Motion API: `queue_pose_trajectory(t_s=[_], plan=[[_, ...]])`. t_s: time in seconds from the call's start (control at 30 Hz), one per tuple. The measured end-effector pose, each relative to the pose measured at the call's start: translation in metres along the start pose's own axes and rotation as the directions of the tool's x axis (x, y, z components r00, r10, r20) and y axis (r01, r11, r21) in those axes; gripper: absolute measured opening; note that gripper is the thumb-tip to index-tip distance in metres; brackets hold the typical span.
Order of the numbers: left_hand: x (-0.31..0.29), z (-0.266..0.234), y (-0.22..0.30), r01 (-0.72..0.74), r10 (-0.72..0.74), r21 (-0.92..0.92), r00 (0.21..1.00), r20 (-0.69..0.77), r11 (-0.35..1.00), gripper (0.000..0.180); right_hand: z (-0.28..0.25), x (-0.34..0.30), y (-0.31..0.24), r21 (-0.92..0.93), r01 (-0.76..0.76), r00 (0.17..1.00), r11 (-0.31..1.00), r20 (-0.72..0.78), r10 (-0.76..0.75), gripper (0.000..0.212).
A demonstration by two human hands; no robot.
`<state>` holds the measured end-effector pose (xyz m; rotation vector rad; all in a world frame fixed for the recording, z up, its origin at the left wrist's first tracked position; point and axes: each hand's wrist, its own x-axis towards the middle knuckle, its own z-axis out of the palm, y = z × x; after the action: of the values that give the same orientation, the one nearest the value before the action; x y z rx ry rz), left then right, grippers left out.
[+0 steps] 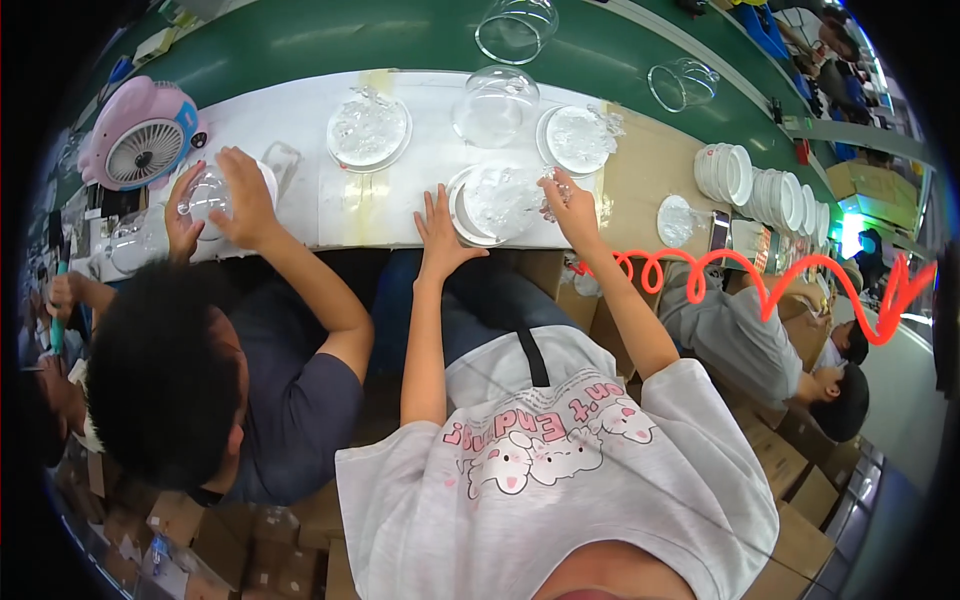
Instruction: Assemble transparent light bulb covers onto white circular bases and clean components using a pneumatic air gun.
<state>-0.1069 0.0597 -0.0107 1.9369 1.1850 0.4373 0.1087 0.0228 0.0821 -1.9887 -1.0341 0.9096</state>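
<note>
A round white base (463, 226) with a clear, crinkled transparent piece (503, 203) on it lies at the near edge of the white table in front of me. My left hand (440, 238) has its fingers spread flat beside the base's left side. The fingers of my right hand (570, 207) are closed on the right end of the clear piece. Just behind stands a clear dome (496, 106). Two similar white bases with clear pieces, the left base (366, 132) and the right base (580, 140), lie farther back.
At left, a co-worker's hands (235, 200) hold a clear dome, near a pink fan (143, 150). Clear glass-like covers (515, 32) stand on the green surface (345, 35). White discs (770, 195) are stacked at right, above a red coiled cord (700, 268).
</note>
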Motion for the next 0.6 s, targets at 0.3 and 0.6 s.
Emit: queue_pose_trajectory(t_s=[0.3, 0.6], plan=[[-0.001, 0.006, -0.009, 0.017, -0.019, -0.023, 0.997, -0.079, 1.0, 0.121, 0.028, -0.005, -0.009, -0.332, 0.103, 0.995, 0.938, 0.033, -0.098, 0.026], [-0.003, 0.007, -0.012, 0.007, -0.011, -0.036, 0.994, -0.108, 0.999, 0.118, 0.035, -0.002, -0.002, -0.419, 0.227, 0.973, 0.879, 0.061, -0.222, 0.024]])
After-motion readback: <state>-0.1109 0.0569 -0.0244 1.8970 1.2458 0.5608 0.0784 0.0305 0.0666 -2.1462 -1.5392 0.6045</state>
